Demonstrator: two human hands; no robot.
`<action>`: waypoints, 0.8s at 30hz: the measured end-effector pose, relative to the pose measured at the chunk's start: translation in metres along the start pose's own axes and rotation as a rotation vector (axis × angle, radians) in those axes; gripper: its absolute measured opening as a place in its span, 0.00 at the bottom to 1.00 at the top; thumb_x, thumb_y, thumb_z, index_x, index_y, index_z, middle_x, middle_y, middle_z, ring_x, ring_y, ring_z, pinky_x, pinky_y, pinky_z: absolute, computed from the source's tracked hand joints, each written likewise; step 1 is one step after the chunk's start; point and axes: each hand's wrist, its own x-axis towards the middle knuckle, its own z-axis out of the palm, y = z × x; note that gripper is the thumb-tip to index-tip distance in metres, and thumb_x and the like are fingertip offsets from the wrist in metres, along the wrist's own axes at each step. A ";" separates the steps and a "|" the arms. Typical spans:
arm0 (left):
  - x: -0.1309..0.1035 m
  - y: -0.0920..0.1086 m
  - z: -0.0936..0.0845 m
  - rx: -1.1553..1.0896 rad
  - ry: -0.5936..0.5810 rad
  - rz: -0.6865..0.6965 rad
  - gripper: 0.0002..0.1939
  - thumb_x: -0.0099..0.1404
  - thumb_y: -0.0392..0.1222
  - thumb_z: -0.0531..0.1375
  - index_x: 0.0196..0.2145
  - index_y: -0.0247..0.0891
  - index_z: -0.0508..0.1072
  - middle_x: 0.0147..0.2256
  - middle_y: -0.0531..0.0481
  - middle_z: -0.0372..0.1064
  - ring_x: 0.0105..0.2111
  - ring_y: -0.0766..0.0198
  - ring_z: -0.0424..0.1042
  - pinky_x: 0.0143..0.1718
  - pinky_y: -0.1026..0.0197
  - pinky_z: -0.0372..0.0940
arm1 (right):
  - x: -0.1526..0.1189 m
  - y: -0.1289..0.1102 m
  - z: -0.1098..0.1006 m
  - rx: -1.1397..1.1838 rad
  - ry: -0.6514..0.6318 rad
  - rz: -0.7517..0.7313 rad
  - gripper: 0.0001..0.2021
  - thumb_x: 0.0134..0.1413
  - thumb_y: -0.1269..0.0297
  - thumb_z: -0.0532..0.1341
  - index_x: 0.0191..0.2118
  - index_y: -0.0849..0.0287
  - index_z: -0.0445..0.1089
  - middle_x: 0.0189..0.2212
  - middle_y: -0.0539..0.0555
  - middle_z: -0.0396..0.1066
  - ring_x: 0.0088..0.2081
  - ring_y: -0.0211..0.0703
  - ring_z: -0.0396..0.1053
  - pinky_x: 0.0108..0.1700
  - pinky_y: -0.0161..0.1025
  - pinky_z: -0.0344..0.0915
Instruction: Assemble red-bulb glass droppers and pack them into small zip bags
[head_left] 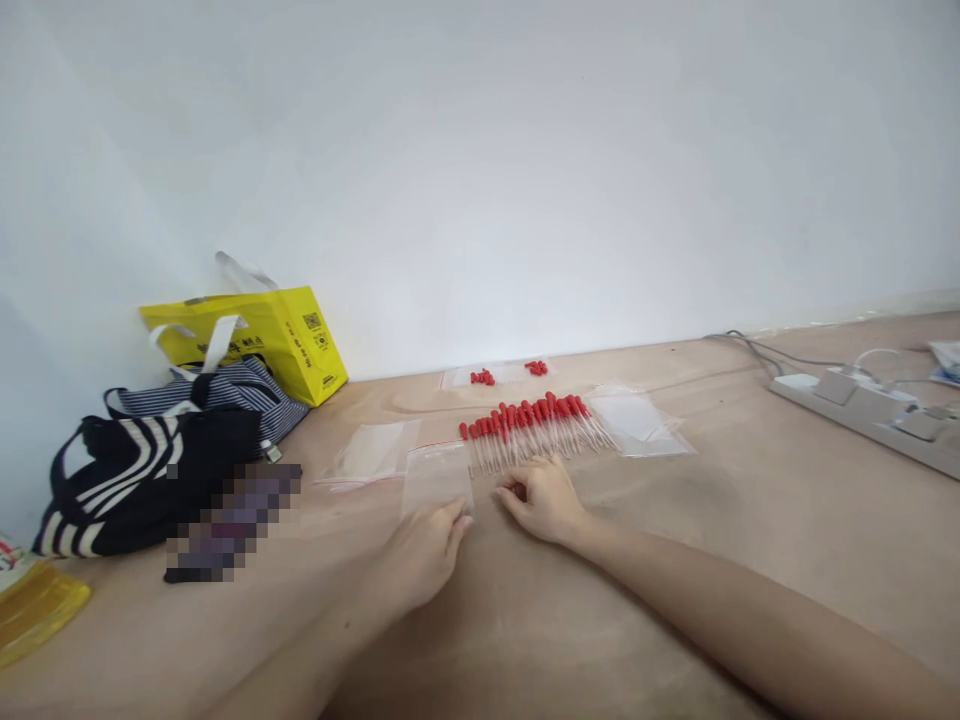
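Several glass droppers with red bulbs (pixel 525 413) lie side by side in a row on the wooden table. My left hand (pixel 431 548) rests at the lower edge of a clear zip bag (pixel 437 475), its fingers together and their hold on the bag unclear. Just below the row is my right hand (pixel 546 500), fingers curled in, with what they may hold hidden. More clear bags lie left (pixel 375 450) and right (pixel 637 420) of the row. Behind it, loose red bulbs (pixel 482 378) sit in two small groups on clear plastic.
At the left are a yellow bag (pixel 300 345), a striped bag (pixel 255 390), a black bag (pixel 172 470), a blurred-out object (pixel 232 525) and a bottle of yellow liquid (pixel 45 610). A white power strip (pixel 870 415) with cables lies at the right, before the wall.
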 end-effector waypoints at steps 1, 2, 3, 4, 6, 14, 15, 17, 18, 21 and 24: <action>0.004 -0.004 -0.002 -0.044 0.023 -0.006 0.17 0.63 0.42 0.43 0.41 0.39 0.68 0.39 0.45 0.70 0.39 0.57 0.69 0.39 0.59 0.61 | -0.003 0.000 -0.002 0.023 -0.006 -0.010 0.09 0.50 0.61 0.55 0.24 0.57 0.68 0.23 0.47 0.69 0.31 0.38 0.62 0.37 0.38 0.46; 0.011 -0.011 -0.004 -0.055 0.062 -0.012 0.16 0.63 0.41 0.44 0.42 0.38 0.68 0.41 0.45 0.70 0.41 0.58 0.68 0.40 0.59 0.60 | -0.005 0.000 -0.003 0.042 -0.008 -0.014 0.09 0.50 0.60 0.56 0.24 0.56 0.68 0.23 0.47 0.69 0.31 0.37 0.62 0.37 0.37 0.46; 0.021 -0.020 -0.007 -0.039 0.123 -0.024 0.16 0.62 0.39 0.45 0.43 0.36 0.68 0.43 0.43 0.68 0.44 0.57 0.66 0.44 0.58 0.58 | -0.006 -0.001 -0.004 0.055 -0.007 -0.013 0.09 0.49 0.60 0.56 0.25 0.56 0.68 0.22 0.46 0.69 0.31 0.37 0.62 0.37 0.37 0.46; 0.032 -0.031 -0.010 -0.003 0.183 -0.024 0.16 0.61 0.37 0.46 0.43 0.34 0.68 0.44 0.42 0.67 0.46 0.57 0.64 0.47 0.57 0.56 | -0.006 -0.004 -0.004 0.063 -0.003 -0.007 0.09 0.49 0.59 0.56 0.25 0.56 0.68 0.23 0.46 0.69 0.31 0.37 0.62 0.37 0.37 0.46; 0.054 -0.053 -0.015 0.062 0.231 -0.086 0.15 0.60 0.37 0.48 0.41 0.31 0.69 0.44 0.39 0.66 0.47 0.55 0.62 0.49 0.55 0.53 | -0.002 -0.010 -0.001 0.060 0.010 0.012 0.09 0.48 0.58 0.57 0.25 0.56 0.68 0.24 0.46 0.69 0.31 0.37 0.62 0.38 0.38 0.46; 0.079 -0.076 -0.018 0.013 0.133 -0.140 0.09 0.52 0.45 0.57 0.26 0.36 0.71 0.31 0.46 0.70 0.37 0.56 0.66 0.37 0.58 0.58 | 0.011 -0.024 0.011 0.018 -0.046 0.040 0.12 0.41 0.54 0.62 0.26 0.58 0.66 0.26 0.47 0.69 0.32 0.38 0.62 0.37 0.38 0.47; 0.075 -0.073 -0.019 -0.004 0.114 -0.139 0.09 0.52 0.45 0.57 0.25 0.36 0.71 0.29 0.48 0.69 0.35 0.57 0.67 0.35 0.60 0.58 | 0.010 -0.020 0.010 0.034 -0.054 0.027 0.11 0.40 0.55 0.63 0.26 0.57 0.66 0.26 0.47 0.69 0.32 0.38 0.62 0.37 0.38 0.48; 0.063 -0.066 -0.022 -0.043 0.069 -0.127 0.09 0.52 0.45 0.56 0.23 0.36 0.70 0.25 0.51 0.68 0.29 0.61 0.67 0.30 0.64 0.58 | 0.008 -0.010 0.006 0.070 -0.070 -0.012 0.10 0.40 0.56 0.63 0.26 0.57 0.67 0.26 0.47 0.69 0.32 0.38 0.62 0.36 0.36 0.50; 0.056 -0.062 -0.023 -0.076 0.033 -0.121 0.10 0.52 0.45 0.55 0.23 0.36 0.69 0.22 0.52 0.67 0.26 0.63 0.66 0.26 0.65 0.57 | 0.006 -0.003 0.003 0.086 -0.079 -0.036 0.10 0.40 0.57 0.63 0.26 0.57 0.67 0.26 0.47 0.69 0.32 0.38 0.62 0.36 0.36 0.51; 0.036 -0.047 -0.021 -0.360 -0.144 -0.175 0.11 0.50 0.47 0.56 0.21 0.36 0.66 0.16 0.56 0.63 0.18 0.68 0.62 0.19 0.68 0.54 | 0.001 0.019 -0.009 0.092 -0.084 -0.108 0.09 0.41 0.59 0.64 0.28 0.57 0.68 0.26 0.48 0.68 0.33 0.39 0.62 0.37 0.36 0.53; 0.024 -0.026 -0.010 -0.845 -0.256 -0.304 0.15 0.46 0.50 0.60 0.20 0.36 0.61 0.13 0.59 0.60 0.14 0.72 0.57 0.17 0.69 0.52 | -0.006 0.033 -0.023 0.055 -0.020 -0.167 0.06 0.44 0.63 0.61 0.30 0.58 0.68 0.29 0.51 0.67 0.35 0.41 0.62 0.38 0.37 0.55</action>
